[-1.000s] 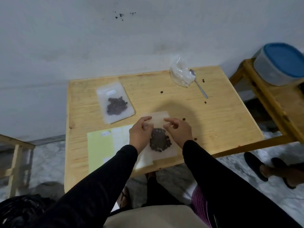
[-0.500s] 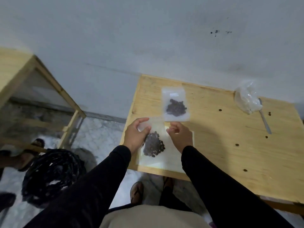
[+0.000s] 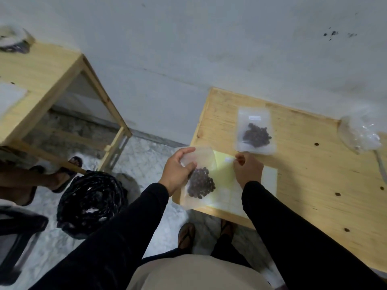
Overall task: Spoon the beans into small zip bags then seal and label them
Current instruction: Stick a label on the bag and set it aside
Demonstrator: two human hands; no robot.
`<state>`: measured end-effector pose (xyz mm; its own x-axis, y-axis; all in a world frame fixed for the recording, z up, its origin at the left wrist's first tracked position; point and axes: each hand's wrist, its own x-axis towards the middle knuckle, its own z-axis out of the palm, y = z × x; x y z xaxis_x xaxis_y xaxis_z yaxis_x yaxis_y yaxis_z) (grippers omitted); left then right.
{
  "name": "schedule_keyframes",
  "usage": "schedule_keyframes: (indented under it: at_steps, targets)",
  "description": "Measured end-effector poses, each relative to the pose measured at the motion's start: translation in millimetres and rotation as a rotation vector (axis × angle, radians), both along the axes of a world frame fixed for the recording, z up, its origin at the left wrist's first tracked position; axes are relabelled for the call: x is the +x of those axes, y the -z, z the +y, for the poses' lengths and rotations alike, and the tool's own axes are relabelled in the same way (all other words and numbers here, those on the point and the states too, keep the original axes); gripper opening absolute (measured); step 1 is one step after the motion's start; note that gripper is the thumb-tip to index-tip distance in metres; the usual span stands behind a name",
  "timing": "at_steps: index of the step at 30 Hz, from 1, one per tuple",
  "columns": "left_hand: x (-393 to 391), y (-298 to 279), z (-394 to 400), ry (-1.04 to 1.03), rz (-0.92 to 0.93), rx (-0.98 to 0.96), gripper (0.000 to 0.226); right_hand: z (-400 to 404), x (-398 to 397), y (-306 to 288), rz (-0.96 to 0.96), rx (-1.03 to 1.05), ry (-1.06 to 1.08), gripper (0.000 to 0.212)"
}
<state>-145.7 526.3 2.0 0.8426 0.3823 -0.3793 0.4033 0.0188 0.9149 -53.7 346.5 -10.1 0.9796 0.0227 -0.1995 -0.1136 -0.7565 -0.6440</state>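
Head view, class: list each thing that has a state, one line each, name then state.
Left hand: grips the near bean bag.
Near bean bag: filled, unlabelled, lifted at its top.
Right hand: pinches a white label.
Far bean bag: filled, labelled, lying flat.
Label sheet: flat on the table.

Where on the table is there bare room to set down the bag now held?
Bare wood lies right of the labelled bag, between it and the crumpled plastic bag, with stray beans. The near-right table past the label sheet is also open. The near-left corner is crowded: left hand, held bag, right hand.
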Motion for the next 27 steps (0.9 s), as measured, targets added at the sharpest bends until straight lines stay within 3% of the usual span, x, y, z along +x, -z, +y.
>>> schedule_keyframes:
  at_steps: [8, 14, 19, 27]
  targets:
    - [22.0, -6.9, -8.0, 0.031, -0.042, -0.001, 0.043, 5.7, -3.2, -45.8, -0.102, 0.256, 0.099, 0.009]
    - [40.7, -27.2, -21.4, 0.133, -0.116, 0.010, 0.046, 9.3, -8.0, -69.8, -0.213, 0.373, -0.065, 0.007]
    - [44.8, -41.5, -27.2, 0.217, -0.162, 0.025, 0.046, 5.6, -8.3, -80.6, -0.188, 0.343, -0.157, 0.005]
    - [44.6, -42.0, -28.4, 0.251, -0.181, -0.021, 0.044, 4.5, -10.8, -88.3, -0.177, 0.300, -0.117, 0.007]
